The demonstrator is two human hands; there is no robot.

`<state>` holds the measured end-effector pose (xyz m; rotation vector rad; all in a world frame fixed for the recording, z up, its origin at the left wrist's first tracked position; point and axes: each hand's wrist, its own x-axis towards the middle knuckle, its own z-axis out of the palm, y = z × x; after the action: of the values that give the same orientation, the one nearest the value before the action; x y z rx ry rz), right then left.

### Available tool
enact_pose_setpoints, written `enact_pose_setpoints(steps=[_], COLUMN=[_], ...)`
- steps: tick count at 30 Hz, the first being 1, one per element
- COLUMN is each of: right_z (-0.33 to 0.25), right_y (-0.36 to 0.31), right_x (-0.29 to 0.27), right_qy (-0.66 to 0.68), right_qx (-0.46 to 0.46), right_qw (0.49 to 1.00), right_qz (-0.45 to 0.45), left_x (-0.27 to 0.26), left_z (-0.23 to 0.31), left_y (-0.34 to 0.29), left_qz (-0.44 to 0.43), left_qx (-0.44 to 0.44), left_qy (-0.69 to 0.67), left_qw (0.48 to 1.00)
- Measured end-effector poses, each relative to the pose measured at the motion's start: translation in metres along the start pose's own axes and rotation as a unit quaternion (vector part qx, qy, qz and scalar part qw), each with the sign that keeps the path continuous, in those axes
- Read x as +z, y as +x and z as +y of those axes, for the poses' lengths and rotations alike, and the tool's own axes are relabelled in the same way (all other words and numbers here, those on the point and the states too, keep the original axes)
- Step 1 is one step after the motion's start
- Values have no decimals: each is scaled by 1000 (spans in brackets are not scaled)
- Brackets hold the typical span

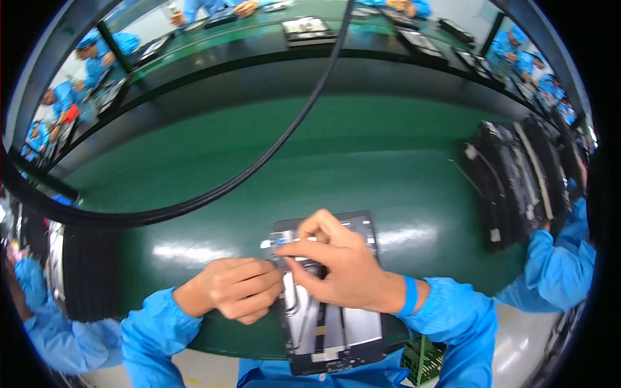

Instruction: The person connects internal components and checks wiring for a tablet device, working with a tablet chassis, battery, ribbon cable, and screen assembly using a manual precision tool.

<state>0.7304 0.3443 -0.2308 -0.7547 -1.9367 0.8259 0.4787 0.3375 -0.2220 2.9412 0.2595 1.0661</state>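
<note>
An opened tablet (pixel 362 326) with a black frame and silvery inner panels lies on the green table in front of me, its near end at the table's edge. Over its upper left part, my right hand (pixel 343 264) pinches with thumb and index finger; whatever is between the tips is too small to make out. A small blue spot shows by those fingertips. My left hand (pixel 244 289) is closed at the tablet's left edge, its fingers curled and their tips close to the right thumb. What it grips, if anything, is hidden.
A thick black cable (pixel 268 154) loops across the view above the green table (pixel 213 155). Black device parts stand in a row (pixel 517 178) at the right, near a co-worker's blue sleeve (pixel 556 268). Another dark stack (pixel 90 271) is at the left. Co-workers sit along a far bench.
</note>
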Motion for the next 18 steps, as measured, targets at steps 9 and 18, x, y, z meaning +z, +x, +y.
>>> enact_pose_setpoints(steps=[9,18], right_z=[20,15], right_y=[-3,-55], right_x=[-42,-141], right_qy=[-51,-159], right_qx=[-68,-116], right_qw=[985,881], right_qz=[151,431], left_x=[17,52], left_z=[91,66], left_y=[2,40], left_qz=[-205,-156], left_qx=[28,-8], left_qy=[-163,-98], left_qw=[965,983])
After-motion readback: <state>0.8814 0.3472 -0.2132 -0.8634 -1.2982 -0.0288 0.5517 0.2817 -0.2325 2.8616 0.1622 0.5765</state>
